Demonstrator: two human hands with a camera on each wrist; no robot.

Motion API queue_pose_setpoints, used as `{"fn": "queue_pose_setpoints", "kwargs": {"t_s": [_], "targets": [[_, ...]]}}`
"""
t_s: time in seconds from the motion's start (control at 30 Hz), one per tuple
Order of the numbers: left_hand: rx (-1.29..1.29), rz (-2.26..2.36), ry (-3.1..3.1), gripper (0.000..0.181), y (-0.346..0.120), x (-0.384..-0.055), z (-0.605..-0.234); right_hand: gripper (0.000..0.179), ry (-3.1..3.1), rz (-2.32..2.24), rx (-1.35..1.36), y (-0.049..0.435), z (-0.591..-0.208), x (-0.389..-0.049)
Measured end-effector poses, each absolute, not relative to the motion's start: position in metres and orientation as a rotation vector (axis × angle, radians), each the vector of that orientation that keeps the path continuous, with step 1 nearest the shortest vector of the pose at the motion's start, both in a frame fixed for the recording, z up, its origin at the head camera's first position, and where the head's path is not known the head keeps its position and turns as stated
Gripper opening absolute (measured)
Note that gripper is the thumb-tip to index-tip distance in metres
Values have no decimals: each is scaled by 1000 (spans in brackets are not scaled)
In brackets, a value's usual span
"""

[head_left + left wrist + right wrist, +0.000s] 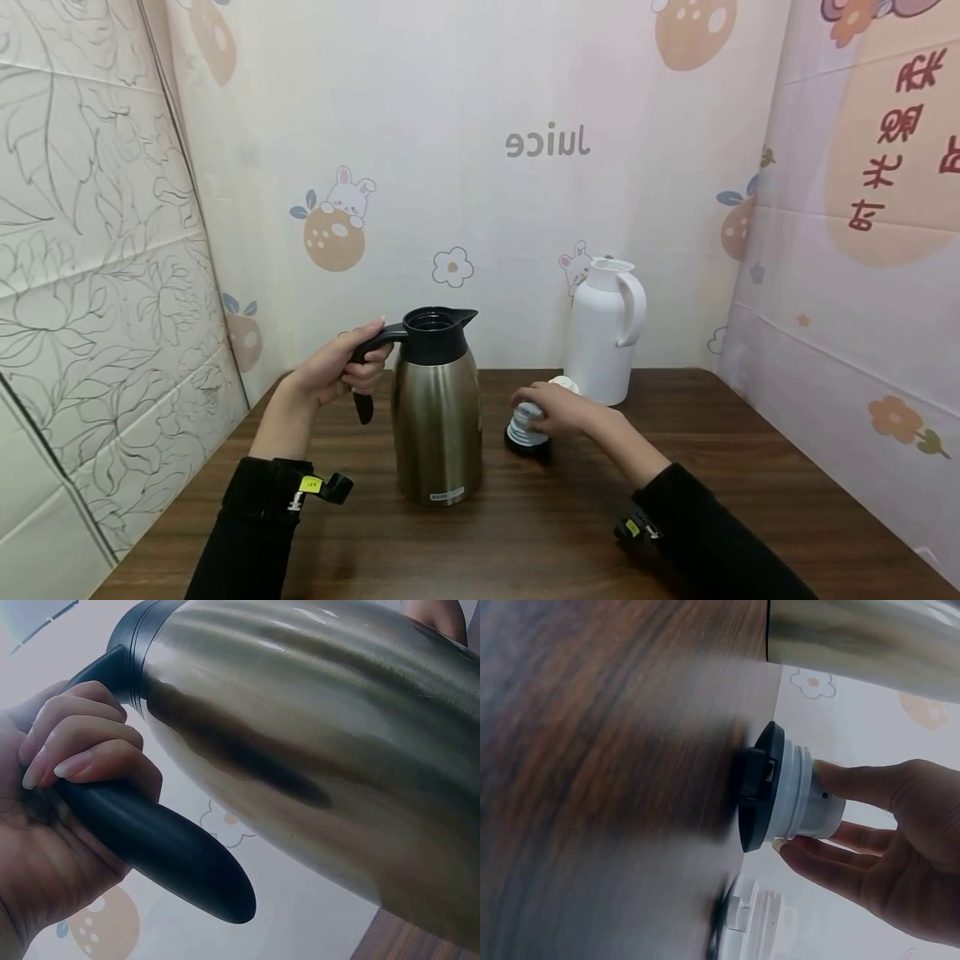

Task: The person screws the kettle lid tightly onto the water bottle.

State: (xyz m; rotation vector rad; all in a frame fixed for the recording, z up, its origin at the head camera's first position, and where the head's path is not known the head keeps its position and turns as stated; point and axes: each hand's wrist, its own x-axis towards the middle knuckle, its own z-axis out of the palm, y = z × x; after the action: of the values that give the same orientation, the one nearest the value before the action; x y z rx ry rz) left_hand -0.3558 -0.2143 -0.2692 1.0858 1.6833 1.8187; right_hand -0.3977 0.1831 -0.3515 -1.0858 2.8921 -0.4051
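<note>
The jug (437,425), a steel one with a black collar, stands upright on the table (465,550). Its spout (463,315) points to the right, and its round black mouth faces up. A small label (447,495) sits low on its front.

Left of the jug, the left hand (337,367) grips its black handle (363,407), fingers wrapped round the upper part; the handle's lower end sticks out below them.

Right of the jug and well apart from it, the right hand (562,408) holds the stopper (522,425) in a narrow pinch, thumb on one side and fingers on the other of the grey plug. The stopper is upside down, black rim lowermost at the tabletop; whether the rim touches the wood I cannot tell.

Farther back to the right of the jug stands the white jug (600,342), its handle turned right. The white lid (564,382) lies between it and the jug, partly hidden by the right hand. Behind the jug hangs a printed cloth (450,192).
</note>
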Motion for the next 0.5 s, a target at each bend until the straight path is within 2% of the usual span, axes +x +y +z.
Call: {"fn": "queue_pose_setpoints", "kwargs": {"t_s": [0.5], "targets": [[1100,1818,1673,51,-214,-356,-269,36,2780,-406,-1210,192,-343,-368]]}}
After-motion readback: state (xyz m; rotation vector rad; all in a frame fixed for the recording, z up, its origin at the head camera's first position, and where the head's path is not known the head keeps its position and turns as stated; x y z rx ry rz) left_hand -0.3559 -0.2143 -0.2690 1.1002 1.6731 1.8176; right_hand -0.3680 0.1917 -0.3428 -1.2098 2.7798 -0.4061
